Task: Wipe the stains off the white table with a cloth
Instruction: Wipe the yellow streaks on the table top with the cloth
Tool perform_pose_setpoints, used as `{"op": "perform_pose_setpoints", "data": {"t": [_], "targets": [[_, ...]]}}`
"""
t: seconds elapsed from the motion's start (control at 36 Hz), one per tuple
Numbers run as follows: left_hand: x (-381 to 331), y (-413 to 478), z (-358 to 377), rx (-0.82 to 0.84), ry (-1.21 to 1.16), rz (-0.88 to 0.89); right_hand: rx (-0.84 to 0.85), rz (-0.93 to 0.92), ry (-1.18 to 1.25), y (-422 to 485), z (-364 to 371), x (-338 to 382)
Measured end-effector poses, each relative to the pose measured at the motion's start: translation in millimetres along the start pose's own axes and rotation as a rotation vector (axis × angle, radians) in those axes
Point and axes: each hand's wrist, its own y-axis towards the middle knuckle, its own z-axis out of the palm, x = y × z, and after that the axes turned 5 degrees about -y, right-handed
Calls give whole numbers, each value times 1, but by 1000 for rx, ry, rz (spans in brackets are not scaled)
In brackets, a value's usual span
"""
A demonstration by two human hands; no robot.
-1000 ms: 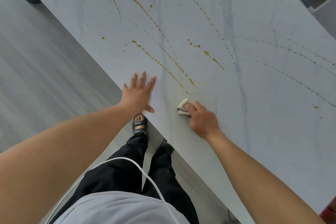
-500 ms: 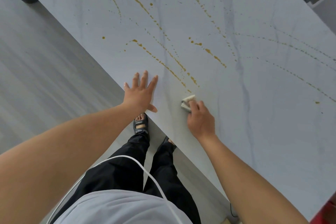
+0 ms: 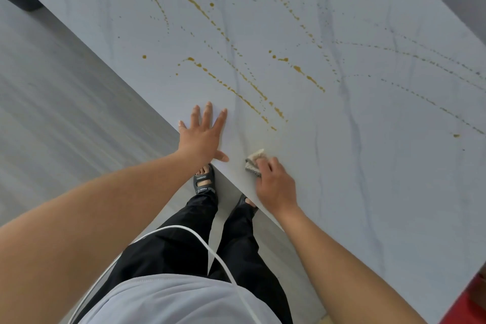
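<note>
Head view: grey floor (image 3: 52,118) on the left, and the white worktop (image 3: 394,192) cuts diagonally across. Left hand (image 3: 203,137) lies flat at its edge, fingers spread. Just right of it, right hand (image 3: 274,187) grips the cloth (image 3: 254,162), pressed to the surface near the edge. Brown stains (image 3: 252,102) streak beyond both hands. Sandal (image 3: 203,181) and white cable (image 3: 184,229) sit below the edge.

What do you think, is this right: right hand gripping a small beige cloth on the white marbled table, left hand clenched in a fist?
Not a fist: the head view shows the left hand open, fingers spread flat on the white marbled table. The right hand does grip the small beige cloth.
</note>
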Motion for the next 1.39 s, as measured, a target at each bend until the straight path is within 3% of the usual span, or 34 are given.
{"op": "perform_pose_setpoints", "data": {"t": [0.19,0.28,0.33,0.42,0.5,0.58,0.72,0.81,1.0,1.22,1.39], "targets": [[2,-1,-1,8,-6,16,84,-1,51,-36,14,32],[3,-2,-1,8,9,24,207,40,138,-37,11,43],[4,-3,-2,9,27,35,326,138,320,-33,7,50],[7,-5,-4,17,42,65,392,520,848,-20,-13,65],[19,-8,-6,4,11,112,307,780,1251,-5,-31,71],[38,-7,-14,-35,-16,123,162,908,1552,9,-48,64],[63,5,-37,-38,-4,6,-140,1005,1733,40,-78,32],[74,18,-47,-19,-31,-53,-259,1014,1622,63,-99,3],[82,30,-49,15,-53,-71,-340,832,959,115,-139,-65],[76,31,-52,71,-31,-87,-209,475,457,170,-166,-102],[71,34,-54,99,-33,-127,-84,144,-157,212,-132,-147]]}}
